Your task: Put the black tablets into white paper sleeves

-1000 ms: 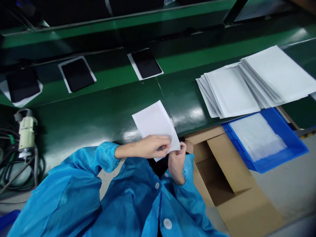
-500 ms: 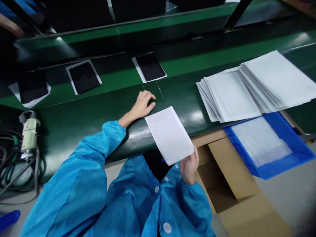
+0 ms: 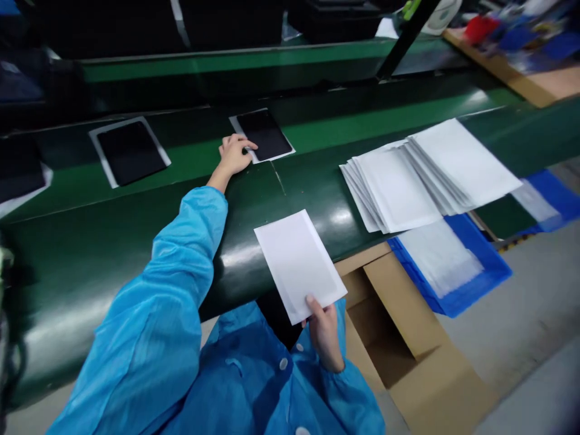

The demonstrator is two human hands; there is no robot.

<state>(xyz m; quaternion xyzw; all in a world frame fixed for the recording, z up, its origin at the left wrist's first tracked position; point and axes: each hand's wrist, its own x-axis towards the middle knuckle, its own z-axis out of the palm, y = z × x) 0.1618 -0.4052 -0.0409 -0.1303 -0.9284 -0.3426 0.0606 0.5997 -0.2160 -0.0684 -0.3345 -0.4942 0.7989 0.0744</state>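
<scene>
My right hand grips the lower edge of a flat white envelope, thumb on top and fingers beneath, in front of my blue smock. The envelope is tilted above the near edge of the green conveyor. Over the conveyor my left hand reaches to a black tablet that lies on a white sheet. Its fingers are curled at the tablet's near left edge, the index finger over the black surface. Further left, another black tablet rests on its own white sheet.
A fanned stack of white envelopes lies on the conveyor's right side. Below it are a blue tray with translucent white sleeves and an open cardboard box. A dark post stands behind the belt.
My left hand has moved forward from the near side of the conveyor to the tablet and closed at its edge. My right hand still holds the envelope, its thumb now on top. The view has shifted right.
</scene>
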